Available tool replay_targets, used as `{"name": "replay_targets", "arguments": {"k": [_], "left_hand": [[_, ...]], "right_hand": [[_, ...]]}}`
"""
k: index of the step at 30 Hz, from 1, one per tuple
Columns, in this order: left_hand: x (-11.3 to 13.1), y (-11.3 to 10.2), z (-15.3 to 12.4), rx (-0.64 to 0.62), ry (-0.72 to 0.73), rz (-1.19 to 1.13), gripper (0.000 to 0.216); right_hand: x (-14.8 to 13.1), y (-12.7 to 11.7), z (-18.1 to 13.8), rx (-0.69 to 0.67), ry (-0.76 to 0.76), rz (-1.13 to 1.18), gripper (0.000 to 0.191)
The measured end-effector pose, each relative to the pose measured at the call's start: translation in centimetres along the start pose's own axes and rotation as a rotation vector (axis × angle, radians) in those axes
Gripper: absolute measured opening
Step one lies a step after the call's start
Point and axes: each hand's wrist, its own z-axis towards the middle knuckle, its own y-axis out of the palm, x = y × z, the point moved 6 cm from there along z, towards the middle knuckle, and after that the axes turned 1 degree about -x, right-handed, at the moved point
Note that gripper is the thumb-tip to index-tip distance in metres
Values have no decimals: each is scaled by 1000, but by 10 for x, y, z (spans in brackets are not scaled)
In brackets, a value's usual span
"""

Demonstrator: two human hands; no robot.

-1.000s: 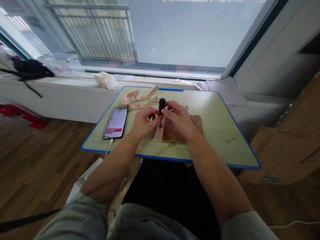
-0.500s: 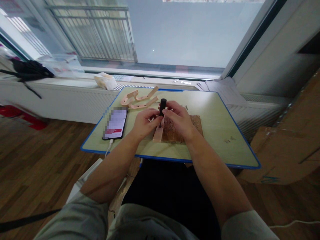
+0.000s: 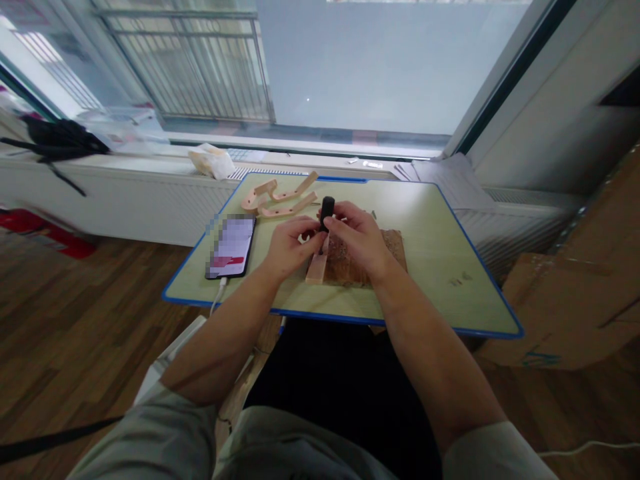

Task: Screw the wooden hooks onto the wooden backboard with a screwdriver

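Note:
A black-handled screwdriver (image 3: 327, 208) stands nearly upright, its thin shaft pointing down at a pale wooden strip (image 3: 316, 272). My right hand (image 3: 357, 233) is closed round the handle with thumb and fingers. Lower down, my left hand (image 3: 293, 245) pinches at the bottom of the handle, by the shaft; the exact contact is partly hidden by the fingers. The pale strip lies along the left edge of a rough brown wooden board (image 3: 395, 250). Part of that board is covered by my right hand.
Curved pale wooden pieces with holes (image 3: 287, 210) lie at the table's back left. A phone (image 3: 233, 247) with a white cable (image 3: 220, 291) lies left of my hands. The blue-edged table (image 3: 450, 253) stands by the window sill, with a cardboard box (image 3: 565, 300) at right.
My right thumb has shifted slightly up the screwdriver handle, and the handle has turned or tilted a little. My left hand holds nearly the same place.

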Motion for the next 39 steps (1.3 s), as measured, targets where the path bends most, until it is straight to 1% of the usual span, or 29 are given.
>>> {"name": "replay_targets", "arguments": {"k": [2, 6, 8, 12, 15, 16, 20, 23, 26, 28, 31, 33, 35, 39], "left_hand": [[2, 0, -1, 18, 32, 30, 14], [6, -3, -2, 96, 65, 140, 10], [6, -3, -2, 77, 58, 141, 11], [4, 0, 0, -24, 40, 72, 13], [3, 2, 0, -63, 33, 29, 16], [2, 2, 0, -55, 32, 28, 16], [0, -1, 0, 38, 20, 48, 14], [-3, 1, 0, 7, 12, 6, 16], [-6, 2, 0, -19, 10, -40, 17], [-6, 2, 0, -20, 17, -50, 17], [-4, 1, 0, 16, 22, -24, 14], [-4, 1, 0, 46, -1, -1, 14], [-7, 1, 0, 43, -35, 0, 14], [-13, 2, 0, 7, -82, -61, 12]], "right_hand": [[2, 0, 0, 6, 25, -24, 24], [6, 0, 0, 19, 89, -53, 31], [5, 0, 0, 22, 84, -41, 31], [-1, 2, -1, -5, 24, -2, 25], [1, 2, -1, -4, 32, -26, 25], [3, 2, -1, 4, 48, -36, 26], [9, -1, -1, 29, 102, -38, 31], [8, -1, -1, 14, 97, -8, 29], [4, -1, 0, -8, 52, 31, 27], [2, 0, 0, -12, 37, 11, 27], [4, -1, 0, 14, 65, -41, 27], [6, -2, 0, 24, 94, -47, 27], [6, -2, 0, 17, 104, -34, 28], [5, -2, 0, 14, 57, 15, 24]]}}
